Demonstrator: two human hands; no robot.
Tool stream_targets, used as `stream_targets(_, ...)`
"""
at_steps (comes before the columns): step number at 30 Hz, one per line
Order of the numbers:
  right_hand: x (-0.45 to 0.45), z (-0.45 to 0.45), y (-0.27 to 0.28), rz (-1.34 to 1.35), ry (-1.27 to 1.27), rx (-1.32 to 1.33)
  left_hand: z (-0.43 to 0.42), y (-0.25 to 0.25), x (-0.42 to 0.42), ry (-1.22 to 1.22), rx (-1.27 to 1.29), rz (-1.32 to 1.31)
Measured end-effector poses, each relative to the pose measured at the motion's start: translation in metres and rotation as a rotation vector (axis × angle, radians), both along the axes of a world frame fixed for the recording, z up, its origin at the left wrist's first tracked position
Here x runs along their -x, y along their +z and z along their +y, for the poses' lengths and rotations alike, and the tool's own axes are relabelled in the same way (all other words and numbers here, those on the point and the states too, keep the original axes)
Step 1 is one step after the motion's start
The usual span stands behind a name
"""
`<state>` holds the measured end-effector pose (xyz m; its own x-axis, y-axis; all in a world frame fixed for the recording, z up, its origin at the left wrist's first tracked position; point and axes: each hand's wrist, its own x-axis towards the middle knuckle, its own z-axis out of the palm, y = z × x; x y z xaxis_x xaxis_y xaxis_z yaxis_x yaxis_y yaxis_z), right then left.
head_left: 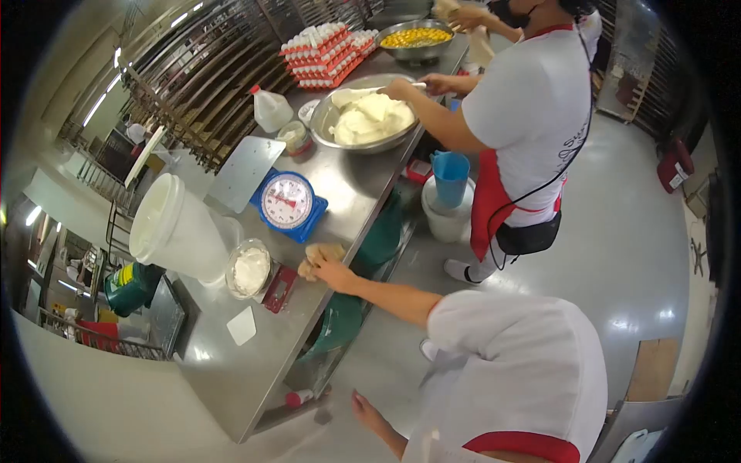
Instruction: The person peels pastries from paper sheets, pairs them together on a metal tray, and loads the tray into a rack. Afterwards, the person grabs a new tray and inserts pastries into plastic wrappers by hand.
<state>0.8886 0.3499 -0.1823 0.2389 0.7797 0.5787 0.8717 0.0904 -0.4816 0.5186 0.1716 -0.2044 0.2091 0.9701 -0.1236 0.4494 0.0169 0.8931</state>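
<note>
My right hand [333, 273] is at the steel table's near edge, its fingers closed on a crumpled beige cloth [323, 253]. Close to it, on the table, is a small red digital scale [280, 289]. A clear bowl of white powder or cream [251, 270] sits by that scale. Beyond my right hand stands a blue dial scale [287, 202] with a metal pan [248, 171]. Lower in view, my left hand [372, 415] hangs off the table with its fingers stretched out, holding nothing visible.
A co-worker [525, 108] stands at the table, hands at a big steel bowl of pale batter or cream [363, 119]. Egg trays [320, 58] and a bowl of yolks [415, 38] are behind. A tall white bucket [181, 228] and a white scraper [241, 326] stand and lie nearby.
</note>
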Motion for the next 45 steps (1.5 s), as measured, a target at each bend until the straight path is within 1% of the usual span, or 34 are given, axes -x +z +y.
stream_targets(1,0.012,-0.035,0.035,0.303,0.125,0.067,0.015,0.013,-0.026,-0.03,0.009,-0.063)
stream_targets(2,0.018,-0.051,0.037,0.435,0.209,0.104,0.027,0.025,-0.055,-0.071,0.022,-0.126)
stream_targets(3,0.028,-0.063,0.025,0.318,0.198,-0.069,0.036,0.042,-0.087,0.007,0.095,-0.31)
stream_targets(4,0.047,-0.102,0.056,0.628,0.312,0.006,0.044,0.057,-0.114,0.072,0.178,-0.486)
stream_targets(5,0.058,-0.127,0.063,0.501,0.315,-0.073,0.056,0.059,-0.132,0.005,0.191,-0.49)
stream_targets(6,0.07,-0.16,0.081,0.641,0.424,-0.178,0.068,0.057,-0.152,-0.153,0.371,-0.783)
stream_targets(7,0.077,-0.183,0.082,0.53,0.43,-0.154,0.068,0.058,-0.175,-0.315,0.58,-1.062)
stream_targets(8,0.086,-0.209,0.093,0.527,0.43,-0.209,0.041,0.108,-0.192,-0.453,0.763,-1.052)
stream_targets(10,0.083,-0.257,0.108,0.77,0.186,-0.141,0.028,0.088,-0.226,-0.701,0.9,-1.021)
stream_targets(11,0.069,-0.279,0.112,0.75,0.09,-0.19,0.01,0.089,-0.242,-0.8,0.948,-0.983)
stream_targets(13,0.044,-0.328,0.121,1.035,-0.139,0.016,-0.046,0.094,-0.261,-0.836,0.978,-0.806)
stream_targets(14,0.041,-0.356,0.123,1.032,-0.22,-0.028,-0.081,0.093,-0.268,-0.912,1.02,-0.772)
stream_targets(16,0.04,-0.406,0.129,0.641,-0.943,0.004,-0.153,0.095,-0.279,-1.177,0.987,-0.782)
stream_targets(17,0.041,-0.434,0.126,0.581,-0.955,-0.083,-0.182,0.104,-0.276,-1.15,1.121,-0.726)
stream_targets(18,0.042,-0.457,0.123,0.573,-0.992,-0.1,-0.206,0.105,-0.28,-1.188,1.135,-0.713)
stream_targets(20,0.05,-0.487,0.109,0.543,-1.166,-0.061,-0.236,0.099,-0.29,-1.29,1.082,-0.713)
stream_targets(21,0.09,-0.511,0.153,0.429,-1.225,0.221,-0.254,0.104,-0.287,-1.326,1.094,-0.698)
stream_targets(22,0.096,-0.521,0.15,0.443,-1.26,0.212,-0.266,0.108,-0.288,-1.355,1.111,-0.688)
stream_targets(25,0.118,-0.567,0.135,-0.18,-1.548,0.274,-0.31,0.115,-0.281,-1.435,1.141,-0.692)
stream_targets(28,0.121,-0.636,0.085,-0.148,-1.582,0.204,-0.347,0.122,-0.267,-1.531,1.145,-0.705)
stream_targets(29,0.128,-0.65,0.09,-0.15,-1.595,0.205,-0.364,0.129,-0.262,-1.57,1.104,-0.692)
stream_targets(31,0.149,-0.677,0.108,-0.085,-1.74,0.371,-0.411,0.151,-0.229,-1.658,0.824,-0.55)
stream_targets(32,0.159,-0.683,0.11,-0.079,-1.742,0.383,-0.426,0.155,-0.216,-1.709,0.526,-0.406)
stream_targets(33,0.169,-0.688,0.111,-0.086,-1.755,0.459,-0.439,0.134,-0.221,-1.724,-0.129,-0.513)
stream_targets(34,0.175,-0.69,0.117,-0.089,-1.768,0.53,-0.441,0.133,-0.223,-1.73,-0.127,-0.506)
stream_targets(36,0.182,-0.693,0.118,-0.106,-1.789,0.656,-0.451,0.153,-0.226,-1.829,0.576,-0.199)
stream_targets(37,0.187,-0.691,0.117,-0.114,-1.782,0.724,-0.46,0.141,-0.233,-1.816,0.575,-0.195)
stream_targets(38,0.176,-0.696,0.087,0.004,-1.823,0.796,-0.47,0.116,-0.246,-1.846,0.831,-0.281)
stream_targets(39,0.168,-0.693,0.077,0.115,-1.834,0.865,-0.468,0.117,-0.253,-1.837,1.073,-0.384)
stream_targets(40,0.165,-0.704,0.066,0.815,-1.608,0.214,-0.47,0.115,-0.257,-1.837,1.029,-0.322)
stream_targets(41,0.166,-0.704,0.066,0.547,-1.729,0.47,-0.479,0.129,-0.259,-1.817,0.989,-0.268)
stream_targets(42,0.169,-0.705,0.067,0.272,-1.858,0.723,-0.484,0.121,-0.268,-1.885,0.778,-0.253)
stream_targets(43,0.18,-0.705,0.11,0.167,-1.862,0.887,-0.49,0.113,-0.279,-1.952,0.574,-0.214)
stream_targets(45,0.185,-0.7,0.145,-0.065,-1.981,0.651,-0.492,0.148,-0.282,-1.951,0.271,-0.137)
